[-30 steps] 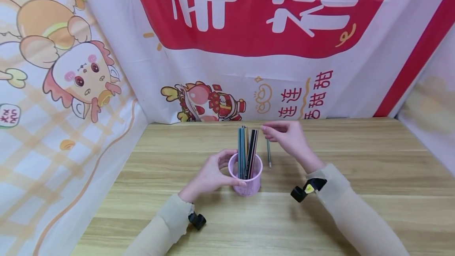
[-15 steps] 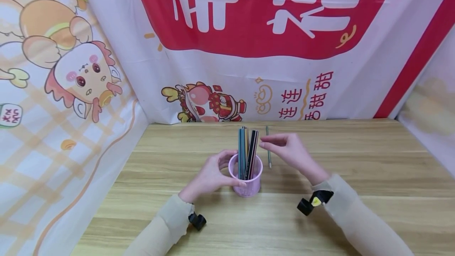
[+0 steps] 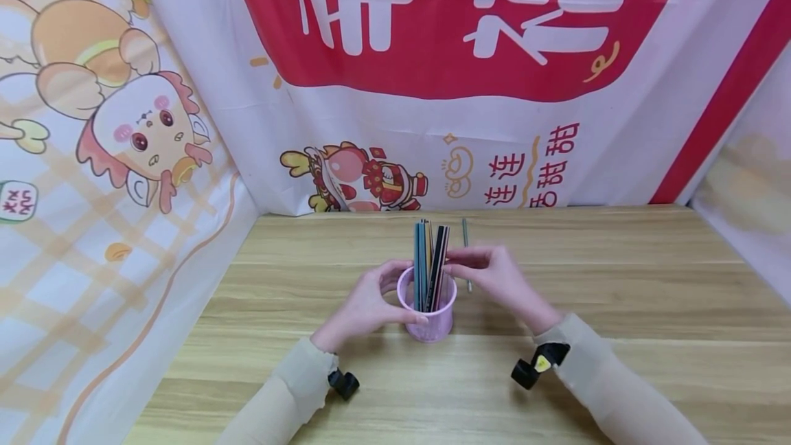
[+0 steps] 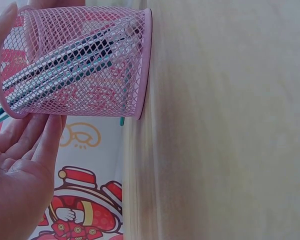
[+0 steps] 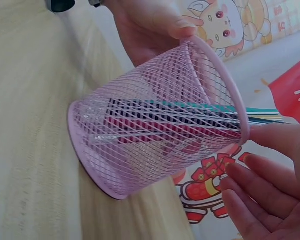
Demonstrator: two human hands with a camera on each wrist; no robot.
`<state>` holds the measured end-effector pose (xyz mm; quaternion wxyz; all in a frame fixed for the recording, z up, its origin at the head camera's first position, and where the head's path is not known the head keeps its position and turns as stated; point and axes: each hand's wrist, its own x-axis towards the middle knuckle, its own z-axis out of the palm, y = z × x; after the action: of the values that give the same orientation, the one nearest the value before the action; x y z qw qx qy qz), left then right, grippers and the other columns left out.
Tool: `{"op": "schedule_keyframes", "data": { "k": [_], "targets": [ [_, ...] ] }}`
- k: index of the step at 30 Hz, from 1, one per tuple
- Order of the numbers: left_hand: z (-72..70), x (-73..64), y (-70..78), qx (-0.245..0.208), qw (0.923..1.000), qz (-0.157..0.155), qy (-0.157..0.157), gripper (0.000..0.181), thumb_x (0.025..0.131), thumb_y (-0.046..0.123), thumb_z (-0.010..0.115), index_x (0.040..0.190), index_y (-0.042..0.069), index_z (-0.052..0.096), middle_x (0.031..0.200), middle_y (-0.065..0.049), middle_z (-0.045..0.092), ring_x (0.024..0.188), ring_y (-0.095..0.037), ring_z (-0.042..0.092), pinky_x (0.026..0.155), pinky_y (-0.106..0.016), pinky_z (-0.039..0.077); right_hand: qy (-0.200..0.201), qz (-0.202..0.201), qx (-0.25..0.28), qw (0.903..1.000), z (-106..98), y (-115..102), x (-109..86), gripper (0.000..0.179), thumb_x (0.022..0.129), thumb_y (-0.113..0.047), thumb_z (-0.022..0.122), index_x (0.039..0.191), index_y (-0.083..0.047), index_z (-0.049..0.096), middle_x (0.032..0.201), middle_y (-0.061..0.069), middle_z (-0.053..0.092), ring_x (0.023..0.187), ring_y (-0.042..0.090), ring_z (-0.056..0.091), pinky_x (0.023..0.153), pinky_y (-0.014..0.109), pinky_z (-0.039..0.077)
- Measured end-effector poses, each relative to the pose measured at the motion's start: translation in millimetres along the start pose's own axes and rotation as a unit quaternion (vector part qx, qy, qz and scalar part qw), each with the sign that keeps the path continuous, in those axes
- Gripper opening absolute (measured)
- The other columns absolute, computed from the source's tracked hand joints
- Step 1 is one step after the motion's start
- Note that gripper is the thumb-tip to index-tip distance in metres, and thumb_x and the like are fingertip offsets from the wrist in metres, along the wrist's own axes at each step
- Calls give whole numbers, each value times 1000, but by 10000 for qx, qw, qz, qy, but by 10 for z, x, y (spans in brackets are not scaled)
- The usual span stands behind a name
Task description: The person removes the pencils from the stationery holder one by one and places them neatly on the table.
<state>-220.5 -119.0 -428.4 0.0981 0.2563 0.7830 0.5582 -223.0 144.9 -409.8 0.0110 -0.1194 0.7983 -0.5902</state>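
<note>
A pink mesh pencil cup (image 3: 432, 328) stands upright on the wooden table, with several pencils (image 3: 420, 246) leaning inside, some teal and some dark. My left hand (image 3: 364, 301) holds the cup from the left, thumb on its near side and fingers round the back. At the cup's right rim is my right hand (image 3: 497, 280). In the right wrist view its upper digit reaches the rim beside the pencils, and the other fingers (image 5: 270, 195) lie apart from the cup. A single teal pencil (image 3: 466, 232) lies on the table behind the right hand, partly covered by it.
The wooden table (image 3: 618, 294) runs back to a white and red printed cloth (image 3: 457, 74). Another printed cloth (image 3: 123, 280) hangs along the left side. Small black cameras are strapped to both wrists.
My right hand has come down and then left to the cup's rim and the pencils, uncovering the far end of the loose pencil. My left hand and the cup have stayed put.
</note>
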Motion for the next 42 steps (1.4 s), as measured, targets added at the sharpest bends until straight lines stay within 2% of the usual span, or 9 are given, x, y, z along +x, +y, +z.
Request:
{"op": "schedule_keyframes", "data": {
  "k": [14, 25, 42],
  "targets": [
    [6, 14, -3, -69, 9999, -100, -1, 87, 67, 15, 97, 142, 16, 55, 141, 1, 58, 129, -19, 56, 112, -40, 41, 352, -118, 300, 9989, 153, 112, -45, 31, 86, -22, 84, 113, -9, 77, 109, 5, 75, 99, 22, 70, 86, 31, 59],
    [-6, 12, -13, -7, 10000, 51, -20, 83, 67, 24, 98, 139, 19, 57, 138, 4, 60, 126, -16, 57, 111, -36, 43, 361, -64, 292, 9989, 165, 86, -62, 27, 87, -24, 83, 110, -11, 77, 108, 3, 75, 100, 21, 70, 88, 32, 59],
    [-15, 14, -16, 11, 10000, -24, -15, 81, 68, 24, 97, 139, 20, 58, 139, 5, 60, 127, -16, 57, 111, -36, 43, 649, -195, 350, 9971, 211, 119, -96, 27, 88, -24, 83, 111, -11, 77, 108, 4, 75, 101, 20, 69, 87, 29, 58]
  ]
}}
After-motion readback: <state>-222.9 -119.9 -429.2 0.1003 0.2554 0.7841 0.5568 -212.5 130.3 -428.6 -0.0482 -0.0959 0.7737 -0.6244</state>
